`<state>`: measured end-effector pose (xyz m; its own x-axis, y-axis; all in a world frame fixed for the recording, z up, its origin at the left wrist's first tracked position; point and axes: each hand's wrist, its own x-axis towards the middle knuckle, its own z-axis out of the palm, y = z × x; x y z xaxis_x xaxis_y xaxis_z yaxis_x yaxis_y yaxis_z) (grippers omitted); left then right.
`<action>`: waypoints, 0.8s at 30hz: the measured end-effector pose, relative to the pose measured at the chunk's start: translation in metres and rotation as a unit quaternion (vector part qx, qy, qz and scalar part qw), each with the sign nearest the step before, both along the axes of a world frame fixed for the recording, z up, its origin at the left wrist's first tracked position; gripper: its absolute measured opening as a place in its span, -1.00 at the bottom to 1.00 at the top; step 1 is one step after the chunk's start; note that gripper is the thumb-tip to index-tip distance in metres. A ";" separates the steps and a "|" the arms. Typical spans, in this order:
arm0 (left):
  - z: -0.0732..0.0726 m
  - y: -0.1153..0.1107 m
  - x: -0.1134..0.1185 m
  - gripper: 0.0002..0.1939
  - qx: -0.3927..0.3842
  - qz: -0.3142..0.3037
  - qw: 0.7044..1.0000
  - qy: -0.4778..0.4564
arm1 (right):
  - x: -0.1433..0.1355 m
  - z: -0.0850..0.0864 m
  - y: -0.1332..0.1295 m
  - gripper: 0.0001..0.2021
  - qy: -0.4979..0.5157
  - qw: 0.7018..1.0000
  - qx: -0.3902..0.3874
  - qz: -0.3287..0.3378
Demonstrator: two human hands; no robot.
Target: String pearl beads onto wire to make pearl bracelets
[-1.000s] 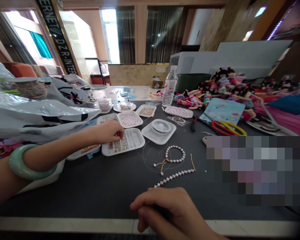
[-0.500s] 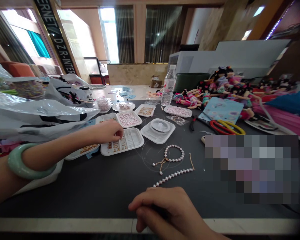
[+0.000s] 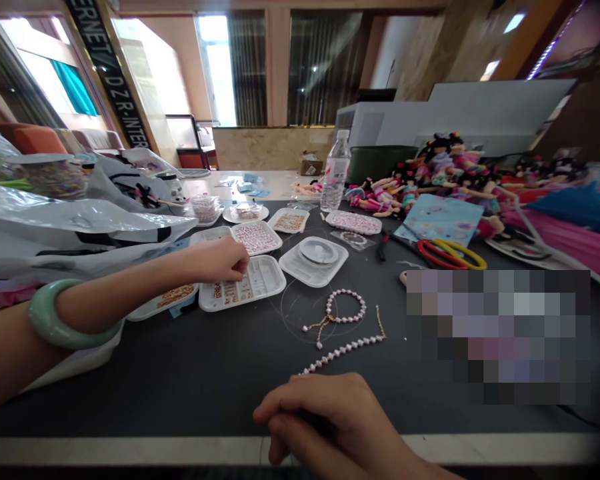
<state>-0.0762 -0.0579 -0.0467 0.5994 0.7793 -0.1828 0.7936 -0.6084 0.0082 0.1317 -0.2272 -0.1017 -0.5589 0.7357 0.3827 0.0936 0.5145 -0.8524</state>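
My left hand is over a white compartment tray that holds small gold and light beads. Its fingers are curled together, and anything between the fingertips is too small to make out. Near the table's front edge, my right hand has its fingers pressed together beside the end of a beaded strand. Whatever it pinches is hidden. Beyond that strand lies a looped pearl bracelet with gold chain ends. A clear thread curls on the dark table around the bracelet.
A white tray with a round lid sits mid-table, with a tray of pink beads behind. A bottle, red-and-yellow-handled scissors and several dolls stand or lie rightward. A plastic bag covers the left.
My left hand has shifted slightly to the right over the compartment tray, its fingers still curled. My right hand keeps nearly the same pose, and the whole view has moved a little.
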 end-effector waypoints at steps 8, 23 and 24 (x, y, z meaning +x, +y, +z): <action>-0.003 0.000 -0.002 -0.84 0.022 -0.019 0.999 0.017 | 0.000 0.000 0.000 -0.78 0.002 1.000 -0.008 0.003; 0.018 -0.032 0.009 -0.82 -0.142 0.091 0.927 -0.336 | 0.001 0.000 -0.001 -0.71 0.062 0.986 -0.155 -0.023; 0.017 -0.039 0.013 -0.83 -0.176 0.103 0.899 -0.389 | 0.001 0.001 0.000 -0.70 0.064 0.982 -0.174 -0.024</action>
<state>-0.0634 -0.0972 -0.0297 0.5020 0.8644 -0.0285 0.5604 -0.3001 0.7719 0.1328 -0.2275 -0.1009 -0.4842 0.8586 0.1685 -0.0096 0.1874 -0.9822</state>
